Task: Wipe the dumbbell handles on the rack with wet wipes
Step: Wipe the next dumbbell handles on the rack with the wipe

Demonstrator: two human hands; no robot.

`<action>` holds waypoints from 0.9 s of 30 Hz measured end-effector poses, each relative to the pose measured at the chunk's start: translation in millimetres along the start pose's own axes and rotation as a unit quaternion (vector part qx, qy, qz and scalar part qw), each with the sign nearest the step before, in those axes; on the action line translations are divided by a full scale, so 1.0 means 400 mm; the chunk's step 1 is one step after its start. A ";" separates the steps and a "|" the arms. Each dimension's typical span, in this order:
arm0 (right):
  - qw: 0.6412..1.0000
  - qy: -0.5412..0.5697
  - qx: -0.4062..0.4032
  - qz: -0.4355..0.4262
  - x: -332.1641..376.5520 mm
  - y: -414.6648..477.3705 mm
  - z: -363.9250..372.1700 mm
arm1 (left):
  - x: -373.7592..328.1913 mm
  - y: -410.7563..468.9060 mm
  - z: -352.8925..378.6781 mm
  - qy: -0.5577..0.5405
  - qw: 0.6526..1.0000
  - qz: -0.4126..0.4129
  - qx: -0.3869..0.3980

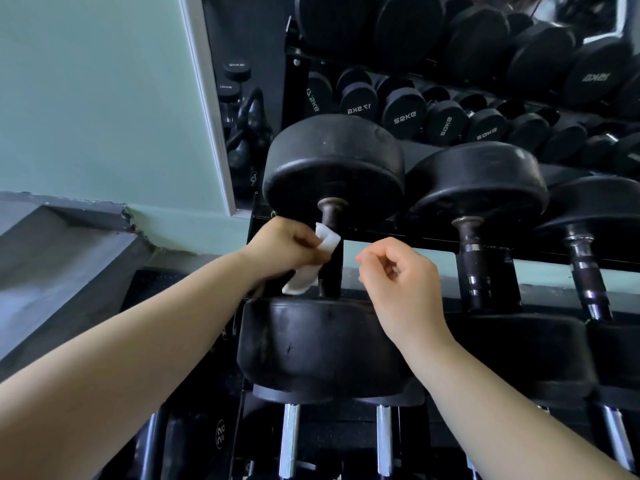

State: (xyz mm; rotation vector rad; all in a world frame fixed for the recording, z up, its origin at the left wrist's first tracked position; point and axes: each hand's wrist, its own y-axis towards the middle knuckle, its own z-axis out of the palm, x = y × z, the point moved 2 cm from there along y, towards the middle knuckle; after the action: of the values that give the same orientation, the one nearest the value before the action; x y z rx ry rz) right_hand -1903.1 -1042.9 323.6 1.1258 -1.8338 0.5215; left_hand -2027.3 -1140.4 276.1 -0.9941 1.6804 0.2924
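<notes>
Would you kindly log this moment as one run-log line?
left hand: holds wet wipe at leftmost dumbbell handle | right hand: fingers curled, empty

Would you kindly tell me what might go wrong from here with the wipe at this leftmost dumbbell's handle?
1. The left hand pinches the wet wipe near its top while the lower end hangs loose, so it may slip or reach only one side of the handle.
2. The handle's collar looks brown and worn; the wipe could snag or tear there.
</notes>
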 end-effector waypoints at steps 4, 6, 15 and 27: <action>0.999 0.023 -0.021 0.006 0.000 0.000 0.000 | 0.049 -0.031 -0.007 -0.355 0.922 -0.119 0.102; 0.999 0.036 -0.029 0.013 -0.001 0.000 0.001 | 0.062 -0.007 -0.018 -0.423 0.893 -0.142 0.064; 0.999 0.044 -0.027 0.010 -0.001 0.001 -0.001 | 0.083 0.026 0.036 -0.323 0.929 -0.059 0.171; 0.999 0.032 -0.030 0.012 -0.001 0.000 0.002 | 0.053 0.015 0.008 -0.207 0.960 -0.072 0.174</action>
State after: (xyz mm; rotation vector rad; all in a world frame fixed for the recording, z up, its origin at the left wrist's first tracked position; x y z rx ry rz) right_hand -1903.6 -1043.2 323.1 1.0365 -1.7971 0.5073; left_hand -2030.2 -1144.5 254.3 -0.7257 1.2169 0.0923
